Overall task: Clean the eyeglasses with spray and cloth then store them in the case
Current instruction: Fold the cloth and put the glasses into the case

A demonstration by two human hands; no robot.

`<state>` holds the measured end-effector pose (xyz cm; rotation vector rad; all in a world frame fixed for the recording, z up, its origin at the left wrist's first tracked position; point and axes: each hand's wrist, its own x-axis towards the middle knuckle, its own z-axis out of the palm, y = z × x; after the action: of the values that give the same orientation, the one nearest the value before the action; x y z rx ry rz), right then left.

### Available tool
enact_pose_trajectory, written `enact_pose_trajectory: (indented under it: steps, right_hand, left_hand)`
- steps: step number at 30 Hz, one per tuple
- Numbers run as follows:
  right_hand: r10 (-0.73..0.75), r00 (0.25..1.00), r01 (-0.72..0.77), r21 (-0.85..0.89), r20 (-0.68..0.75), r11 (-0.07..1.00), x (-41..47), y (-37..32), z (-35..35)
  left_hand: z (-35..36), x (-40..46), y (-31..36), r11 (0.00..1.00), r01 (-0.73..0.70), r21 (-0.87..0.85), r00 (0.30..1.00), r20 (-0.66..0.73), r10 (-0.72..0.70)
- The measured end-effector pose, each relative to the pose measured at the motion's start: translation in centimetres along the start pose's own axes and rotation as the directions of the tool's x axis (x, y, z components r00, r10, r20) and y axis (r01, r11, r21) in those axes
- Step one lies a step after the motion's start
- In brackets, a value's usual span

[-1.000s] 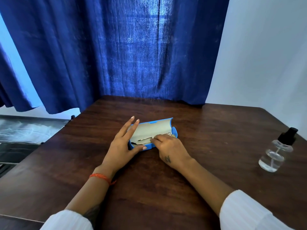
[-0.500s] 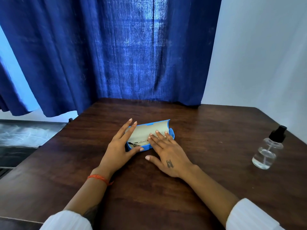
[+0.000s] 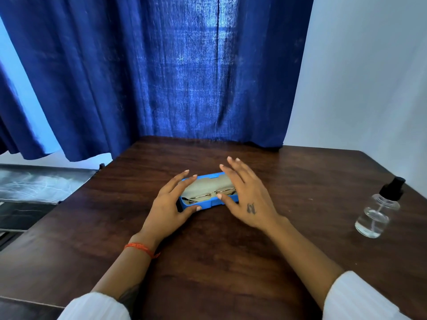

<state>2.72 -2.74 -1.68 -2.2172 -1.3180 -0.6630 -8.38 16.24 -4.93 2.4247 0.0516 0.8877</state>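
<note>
Room, L to R: grey shelf or ledge point(image 3: 39, 183) at far left, below the tabletop level. Blue curtain point(image 3: 161, 72) hangs across most of the back, its hem meeting the rear table edge; pale wall point(image 3: 369, 72) fills the right.

Surface: dark brown wood table point(image 3: 219, 262), grain visible, matte w/ soft light patches.

Left hand point(image 3: 166, 209): fingers straight and spread, thumb tip touching the front left corner of the case, fingers lying along its left end. Orange thread band point(image 3: 141, 248) on the wrist, white sleeve below.

Blue case point(image 3: 208, 203) sits mid-table, lid up. Grey cloth point(image 3: 208, 187) lines the inside; eyeglasses point(image 3: 211, 195), thin metal frame, lie folded in the tray on the cloth.

Right hand point(image 3: 249, 199): wide, fingers straight and fanned over the case's right end, holding nothing; thumb near the front rim, contact unclear. Small tattoo on its back.

Spray bottle point(image 3: 379, 211): clear, black pump top, upright, well apart near the right table edge, a little liquid at the bottom.
</note>
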Motion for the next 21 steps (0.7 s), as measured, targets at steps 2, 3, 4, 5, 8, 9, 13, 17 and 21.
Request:
enact_pose_trajectory:
  steps: [2,3,4,5,8,9,13,17,21]
  right_hand:
    - [0.035,0.989,-0.029,-0.041,0.142,0.999,0.7,1.0,-0.1]
    - [0.05,0.977,-0.043,-0.038,0.207,0.998,0.8,1.5,0.0]
    - [0.062,0.965,-0.058,-0.025,0.253,0.998,0.7,1.8,0.2]
    - [0.07,0.959,-0.072,-0.005,0.275,0.997,0.5,2.0,0.4]
    - [0.096,0.966,-0.108,0.036,0.241,0.993,-0.3,2.2,0.9]
    - [0.106,0.969,-0.118,0.04,0.224,0.992,-0.6,2.2,1.0]
    - [0.14,0.97,-0.161,0.097,0.199,0.982,-0.9,2.1,1.2]
    - [0.179,0.974,-0.204,0.185,0.142,0.961,-0.9,2.5,1.6]
    - [0.209,0.967,-0.238,0.213,0.149,0.948,-1.2,2.7,1.8]
  left_hand:
    - [-0.1,0.0,0.1,1.0,-0.016,0.005,1.0,-0.009,0.016]
    - [-0.2,0.0,0.2,1.0,-0.022,0.007,1.0,-0.016,0.023]
    - [-0.2,-0.1,0.2,1.0,-0.024,0.006,0.999,-0.02,0.024]
    - [-0.3,-0.2,0.4,1.0,-0.02,0.001,1.0,-0.024,0.02]
    - [-0.2,-0.3,0.9,0.999,-0.003,-0.041,0.999,-0.044,0.002]
    - [-0.2,-0.2,1.0,0.998,0.002,-0.068,0.998,-0.057,-0.006]
    - [0.0,0.1,1.3,0.988,0.037,-0.153,0.993,-0.101,-0.053]
    - [0.0,0.1,1.1,0.98,0.096,-0.174,0.988,-0.103,-0.115]
    - [0.0,0.1,0.8,0.981,0.119,-0.156,0.99,-0.063,-0.13]
